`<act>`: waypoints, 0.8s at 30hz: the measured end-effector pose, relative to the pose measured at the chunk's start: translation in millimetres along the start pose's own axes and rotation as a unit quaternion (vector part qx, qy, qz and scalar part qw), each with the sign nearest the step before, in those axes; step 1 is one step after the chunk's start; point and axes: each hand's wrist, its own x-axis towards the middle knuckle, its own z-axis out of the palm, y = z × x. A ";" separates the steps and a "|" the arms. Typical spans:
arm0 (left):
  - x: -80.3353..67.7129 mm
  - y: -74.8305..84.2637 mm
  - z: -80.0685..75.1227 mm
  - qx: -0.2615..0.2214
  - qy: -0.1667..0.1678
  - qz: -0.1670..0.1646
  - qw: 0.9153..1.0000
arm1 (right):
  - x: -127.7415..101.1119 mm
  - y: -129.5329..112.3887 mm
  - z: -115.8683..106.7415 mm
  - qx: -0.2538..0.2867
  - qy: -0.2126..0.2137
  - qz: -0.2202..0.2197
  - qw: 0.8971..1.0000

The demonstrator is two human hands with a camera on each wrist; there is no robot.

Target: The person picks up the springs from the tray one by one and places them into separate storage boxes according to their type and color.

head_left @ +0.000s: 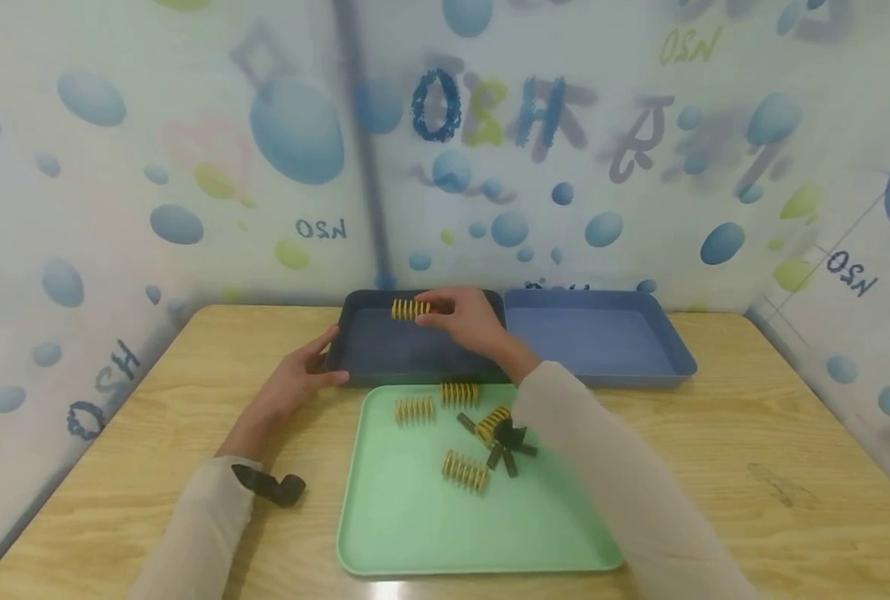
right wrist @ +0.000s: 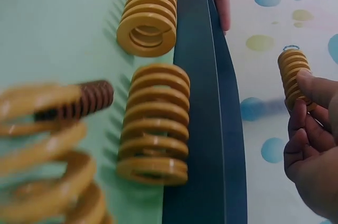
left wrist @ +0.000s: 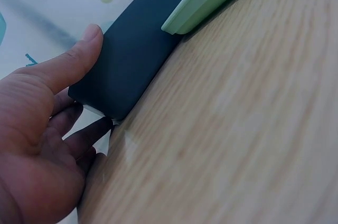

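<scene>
My right hand point(head_left: 471, 321) pinches a yellow coil spring point(head_left: 407, 310) above the dark blue tray point(head_left: 400, 350). The same spring point(right wrist: 293, 76) shows clear of any surface in the right wrist view. My left hand point(head_left: 295, 379) holds the near left corner of that tray, its thumb point(left wrist: 87, 57) on the front wall and fingers around the end. On the green tray point(head_left: 430, 533) lie more yellow springs: one at the left point(head_left: 415, 410), one at the far edge point(head_left: 460, 394), one nearer point(head_left: 465, 472) and one tilted point(head_left: 492, 423). Several small dark springs point(head_left: 511, 462) lie near them.
A lighter blue tray point(head_left: 595, 342) adjoins the dark one on its right. All three trays sit on a wooden table point(head_left: 715, 467). Patterned sheeting point(head_left: 490, 200) stands along the back and sides. My right forearm crosses the green tray's right side.
</scene>
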 end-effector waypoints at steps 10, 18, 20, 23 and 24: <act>-1.8 -0.3 -0.6 -0.009 0.000 -0.005 1.000 | 18.6 7.9 16.5 -0.014 -0.013 0.030 0.999; -1.9 -0.8 -3.5 -0.004 -0.001 -0.003 1.000 | 33.4 12.4 17.5 -0.024 -0.010 0.078 0.997; -1.5 -0.8 -3.3 -0.007 0.000 -0.001 1.000 | 35.4 13.9 18.1 -0.031 -0.012 0.080 0.996; -0.5 -0.2 -2.3 -0.011 0.001 0.001 1.000 | 38.2 18.9 20.1 -0.047 -0.011 0.088 0.995; -0.1 0.1 -2.0 -0.012 0.001 0.002 1.000 | 38.7 20.4 20.9 -0.054 -0.010 0.091 0.994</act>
